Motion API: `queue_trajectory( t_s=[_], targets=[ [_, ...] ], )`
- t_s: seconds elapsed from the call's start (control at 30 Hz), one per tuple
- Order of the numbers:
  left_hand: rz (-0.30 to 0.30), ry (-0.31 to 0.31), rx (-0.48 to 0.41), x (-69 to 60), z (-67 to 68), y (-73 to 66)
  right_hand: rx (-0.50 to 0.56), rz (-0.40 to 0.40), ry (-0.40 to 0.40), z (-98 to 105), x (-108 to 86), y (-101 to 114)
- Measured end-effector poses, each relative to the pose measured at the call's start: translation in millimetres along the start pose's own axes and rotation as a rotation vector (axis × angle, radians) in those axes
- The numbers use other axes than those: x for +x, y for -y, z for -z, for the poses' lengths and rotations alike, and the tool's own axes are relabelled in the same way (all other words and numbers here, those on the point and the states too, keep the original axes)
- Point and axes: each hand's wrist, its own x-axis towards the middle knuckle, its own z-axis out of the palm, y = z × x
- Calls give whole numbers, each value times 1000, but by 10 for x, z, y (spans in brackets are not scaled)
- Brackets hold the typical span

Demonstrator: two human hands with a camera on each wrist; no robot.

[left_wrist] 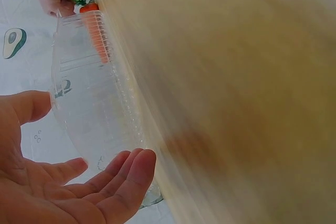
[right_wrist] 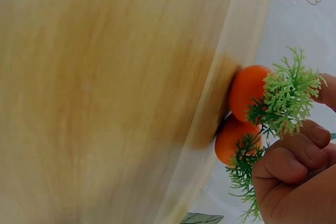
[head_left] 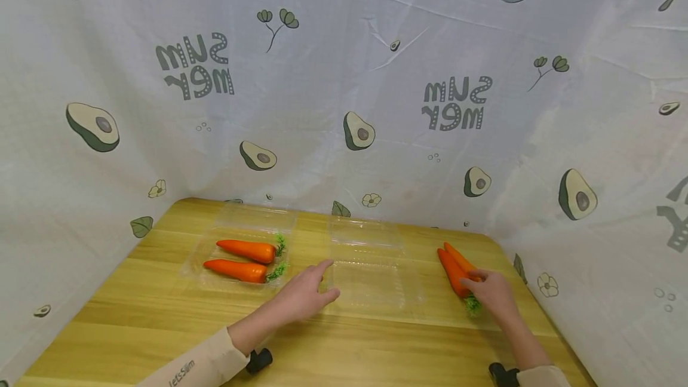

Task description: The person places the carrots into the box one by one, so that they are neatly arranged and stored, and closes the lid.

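Touching leafy-topped carrots (head_left: pixel 452 270), lower right of frame: right hand (head_left: pixel 493 294), pinch cannot be told; left hand (head_left: pixel 305 295) spread wide beside clear hinged clamshell (head_left: pixel 368 285), lower centre. Possible fault: loose pinch letting smooth carrots roll.

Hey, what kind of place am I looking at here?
Probably a small staged tabletop setup: a wood-grain table, avocado-print sheeting hung behind and beside it, and carrots laid out with clear plastic containers.

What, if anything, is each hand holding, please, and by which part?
The left hand holds nothing; the right hand is at two carrots, by their thick ends; a grip cannot be confirmed.
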Motion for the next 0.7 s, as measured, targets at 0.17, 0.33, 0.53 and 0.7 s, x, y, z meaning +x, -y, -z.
queue_trajectory(
  t_s=[0.17,0.33,0.53,0.7],
  targets=[
    [5,-1,1,8,-8,12,-28,1,0,-11,0,-17],
    [13,3,-1,7,-8,12,-47,-6,15,-8,-7,7],
    [21,1,-5,4,-16,21,-59,-6,20,-18,18,28],
    [12,3,2,6,-13,26,-51,-17,23,-39,71,19]
  ],
)
